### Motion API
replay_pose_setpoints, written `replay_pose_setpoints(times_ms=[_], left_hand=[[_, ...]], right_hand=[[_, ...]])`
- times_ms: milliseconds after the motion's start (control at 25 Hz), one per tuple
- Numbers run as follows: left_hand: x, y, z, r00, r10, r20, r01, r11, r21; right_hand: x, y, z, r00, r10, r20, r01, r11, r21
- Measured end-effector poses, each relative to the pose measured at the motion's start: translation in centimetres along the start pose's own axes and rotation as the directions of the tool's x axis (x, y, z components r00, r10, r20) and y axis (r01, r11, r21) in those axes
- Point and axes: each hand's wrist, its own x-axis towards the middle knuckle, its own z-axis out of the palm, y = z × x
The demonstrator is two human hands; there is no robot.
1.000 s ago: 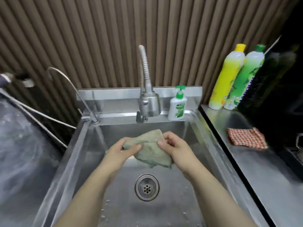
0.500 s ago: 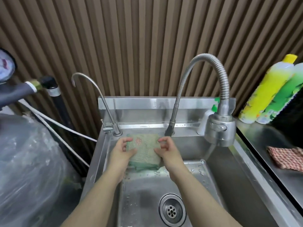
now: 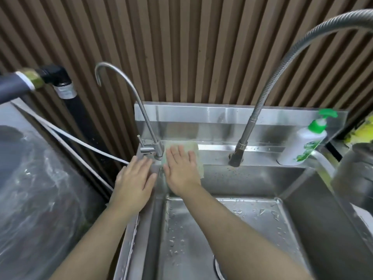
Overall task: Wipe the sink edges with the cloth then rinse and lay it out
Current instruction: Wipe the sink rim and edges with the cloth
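- Head view, right hand [image 3: 181, 170]: my fingers are straight and spread, palm down. The hand lies flat on the cloth [image 3: 192, 147] and presses it. No finger curls round it.
- Head view, left hand [image 3: 135, 182]: my fingers are straight and close together, and the hand holds nothing. It sits palm down over the rear left corner of the sink [image 3: 262, 158]. It is just beside the right hand and off the cloth. I cannot tell whether the palm bears on the steel.
- Cloth: pale green, spread on the sink's back ledge. Its front edge hangs over onto the rear basin wall. It lies just to the right of the base of the thin gooseneck tap [image 3: 145, 116]. Most of it is hidden under my right hand.
- Sink: stainless steel, with water drops on the basin floor and along the back ledge. Part of the drain [image 3: 219, 267] shows at the bottom edge.
- Flexible faucet [image 3: 252, 126]: stands on the back ledge well to the right of the cloth. Its hose arches out of view at upper right.
- Pump bottle [image 3: 300, 146]: white with a green top, upright at the right end of the ledge.
- Left of the sink: a bulky item under clear plastic wrap [image 3: 40, 188], a white hose [image 3: 80, 146] and a black pipe [image 3: 60, 81].
- Behind: a brown slatted wall [image 3: 181, 47].
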Motion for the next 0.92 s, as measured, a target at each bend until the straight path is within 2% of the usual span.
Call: replay_pose_setpoints(times_ms=[120,160,240,280,320,440,520,560,600,680,720,800,880,920], left_hand=[[-0.5,-0.2,0.5,0.999,0.002,0.049,-0.001,1.000,-0.009],[-0.7,-0.2,0.6,0.999,-0.003,0.039,0.004,1.000,-0.025],[-0.9,0.0,0.7,0.998,-0.015,0.065,0.019,0.998,-0.060],[-0.9,0.0,0.7,0.997,-0.016,0.078,0.022,0.996,-0.081],[-0.8,0.1,0.8,0.997,-0.017,0.079,0.025,0.995,-0.099],[-0.7,0.2,0.8,0.997,-0.031,0.069,0.039,0.992,-0.119],[-0.7,0.3,0.8,0.996,-0.037,0.079,0.046,0.991,-0.122],[-0.7,0.3,0.8,0.996,-0.040,0.084,0.051,0.991,-0.128],[-0.7,0.3,0.8,0.995,-0.042,0.086,0.053,0.990,-0.133],[-0.8,0.3,0.7,0.996,-0.044,0.082,0.056,0.988,-0.144],[-0.8,0.4,0.7,0.996,-0.048,0.080,0.060,0.987,-0.149],[-0.8,0.4,0.6,0.996,-0.044,0.080,0.056,0.987,-0.149],[-0.7,0.4,0.7,0.997,-0.038,0.070,0.048,0.986,-0.160],[-0.7,0.4,0.8,0.997,-0.034,0.066,0.044,0.985,-0.167]], right_hand=[[0.0,1.8,0.0,0.999,-0.033,0.005,0.034,0.998,-0.059],[-0.7,3.6,-0.2,0.999,0.038,-0.011,-0.039,0.998,-0.055],[-2.4,6.0,-0.4,0.955,0.290,-0.059,-0.293,0.955,-0.044],[-2.4,5.7,-0.5,0.929,0.367,-0.055,-0.369,0.928,-0.043],[-1.8,4.3,-0.4,0.927,0.373,-0.044,-0.375,0.926,-0.050],[0.7,-0.8,0.4,0.993,0.115,0.039,-0.113,0.993,-0.029],[0.4,1.2,0.0,1.000,0.013,0.022,-0.012,0.999,-0.041],[-0.3,3.2,-0.2,0.998,0.058,-0.008,-0.058,0.997,-0.047],[-1.3,5.2,-0.2,0.985,0.163,-0.052,-0.165,0.985,-0.043],[-2.5,6.6,-0.1,0.911,0.402,-0.097,-0.405,0.914,-0.017],[-2.1,5.7,-0.1,0.884,0.458,-0.092,-0.459,0.888,0.010],[-0.3,1.8,0.1,0.920,0.389,-0.049,-0.388,0.921,0.022],[0.8,-1.0,0.4,0.986,0.168,-0.009,-0.167,0.985,0.028],[0.8,-0.6,0.3,0.996,0.084,0.002,-0.084,0.996,0.019]])
